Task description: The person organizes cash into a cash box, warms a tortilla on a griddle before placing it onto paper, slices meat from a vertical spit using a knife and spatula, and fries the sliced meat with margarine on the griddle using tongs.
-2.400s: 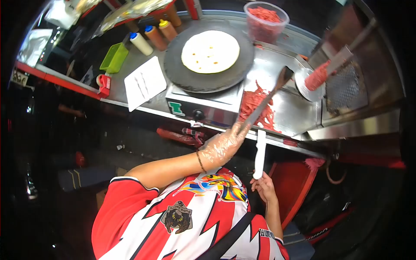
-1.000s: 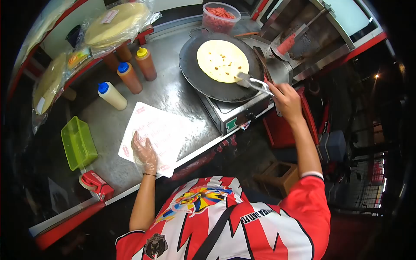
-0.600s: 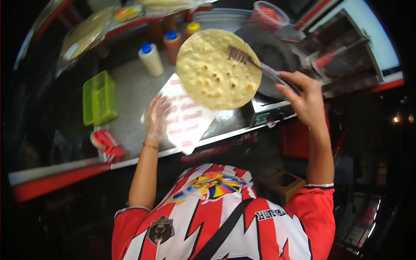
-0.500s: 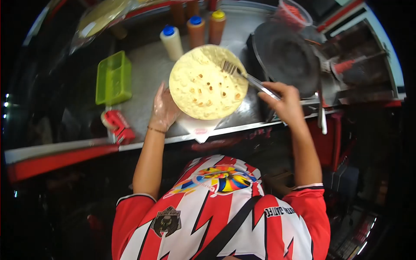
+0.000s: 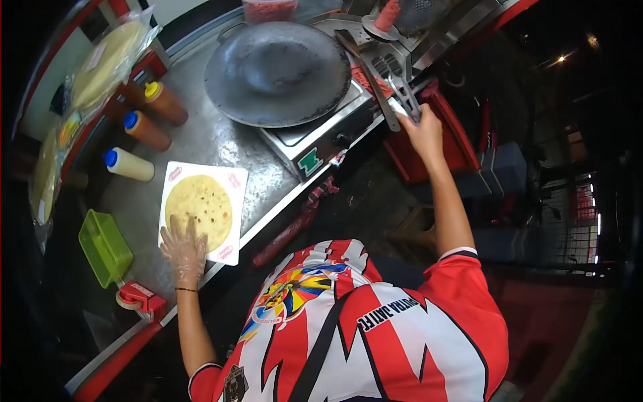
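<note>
A round flatbread [image 5: 201, 201] with browned spots lies on a square white paper sheet [image 5: 233, 187] on the metal counter. My left hand [image 5: 183, 249], in a clear plastic glove, rests with spread fingers on the bread's near left edge. My right hand [image 5: 422, 127], ungloved, is wrapped round the handles of metal tongs [image 5: 400, 80] at the right of the stove. The tongs' heads are over a tray with shredded reddish meat [image 5: 378, 84]. Beside them lies a long spatula [image 5: 370, 77].
A large dark griddle [image 5: 278, 74] sits on the stove. Sauce bottles [image 5: 129, 165] stand left of it. A green plastic basket [image 5: 106, 248] and a red tape dispenser [image 5: 142, 299] lie at the counter's left. Bagged flatbreads [image 5: 110, 63] are at the far left.
The flatbread has gone from being held up by the left hand and tongs to lying flat on the paper. The tongs have moved right, to the meat tray. The view has turned right.
</note>
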Demonstrator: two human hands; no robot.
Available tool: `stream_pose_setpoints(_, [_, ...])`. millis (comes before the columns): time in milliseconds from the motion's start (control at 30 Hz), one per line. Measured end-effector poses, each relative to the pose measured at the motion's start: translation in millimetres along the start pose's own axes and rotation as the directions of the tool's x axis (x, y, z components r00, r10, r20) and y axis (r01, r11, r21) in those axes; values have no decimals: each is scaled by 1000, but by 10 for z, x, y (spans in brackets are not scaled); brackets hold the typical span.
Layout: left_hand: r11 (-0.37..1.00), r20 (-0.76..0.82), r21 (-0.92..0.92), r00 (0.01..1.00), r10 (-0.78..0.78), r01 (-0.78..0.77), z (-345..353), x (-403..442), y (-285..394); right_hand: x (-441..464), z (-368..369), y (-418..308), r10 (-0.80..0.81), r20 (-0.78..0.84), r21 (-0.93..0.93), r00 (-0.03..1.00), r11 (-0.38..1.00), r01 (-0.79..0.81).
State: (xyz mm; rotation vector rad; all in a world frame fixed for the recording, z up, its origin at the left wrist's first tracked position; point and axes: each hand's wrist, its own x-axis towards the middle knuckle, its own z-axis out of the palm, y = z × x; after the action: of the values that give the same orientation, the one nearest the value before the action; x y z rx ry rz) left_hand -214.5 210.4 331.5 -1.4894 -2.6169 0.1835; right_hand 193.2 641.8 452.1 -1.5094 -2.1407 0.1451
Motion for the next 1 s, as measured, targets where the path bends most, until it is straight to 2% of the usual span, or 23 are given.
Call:
stream_pose_setpoints(67, [994,-150,-69,984,-99,90,-68,-3,-50,52,267,267,46,85,-15,995,999,-45])
stream_pose_setpoints(100, [986,-215,-109,966,-144,123,-122,64,-109,71,441,366,-3,89,-51,996,999,7])
stream_pose_setpoints(133, [948,-254,-291,945,-208,130,-239,164,-182,108,606,446,-13,71,-48,997,999,16])
stream_pose_setpoints(167, [912,-244,-391,941,-233,124,-331,192,-188,168,714,519,-23,57,-44,998,999,26])
stream_pose_setpoints(200, [867,-234,-486,938,-256,115,-417,187,-187,264,723,572,55,129,-8,990,998,-55])
stream_pose_setpoints(233, [812,-221,-574,935,-277,105,-508,198,-157,376,693,656,72,126,5,989,997,-74])
stream_pose_setpoints(267, [816,-249,-571,929,-272,86,-620,208,-25,487,601,731,89,125,16,988,996,-92])
stream_pose_setpoints(367, [527,188,-790,942,-278,313,-745,114,280,811,415,1210,86,173,0,981,996,-87])
stream_pose_setpoints(400, [452,275,-827,942,-191,333,-698,62,361,884,376,1366,58,193,31,979,997,-65])
stream_pose_setpoints(433, [318,472,-823,878,-80,472,-705,-13,411,958,338,1497,26,213,61,977,997,-40])
stream_pose_setpoints(500, [149,652,-757,751,108,636,-816,-119,743,1052,211,1641,-73,263,109,962,993,46])
stream_pose_setpoints(567, [139,693,-716,670,268,685,-1008,-170,1079,1105,71,1653,-207,199,258,958,954,152])
stream_pose_setpoints(600, [89,700,-690,632,332,718,-947,-230,1187,1179,35,1652,-263,219,271,940,941,201])
stream_pose_setpoints(733, [140,766,-564,453,455,814,-728,-346,1513,1470,18,1647,-429,286,325,857,885,335])
stream_pose_setpoints(767, [128,778,-537,431,456,834,-625,-395,1572,1547,29,1618,-459,303,338,835,871,357])
stream_pose_setpoints(800, [116,789,-511,411,458,852,-527,-438,1626,1610,-4,1566,-440,371,191,818,898,396])
stream_pose_setpoints(867, [89,809,-462,378,450,882,-244,-584,1676,1703,85,1584,-528,416,246,740,849,467])
stream_pose_setpoints(967, [-15,892,-321,308,330,947,317,-929,1631,1680,75,1459,-586,515,256,626,802,540])
stream_pose_setpoints(1000, [-65,911,-331,336,240,942,644,-1163,1593,1635,-4,1348,-587,553,230,591,789,569])
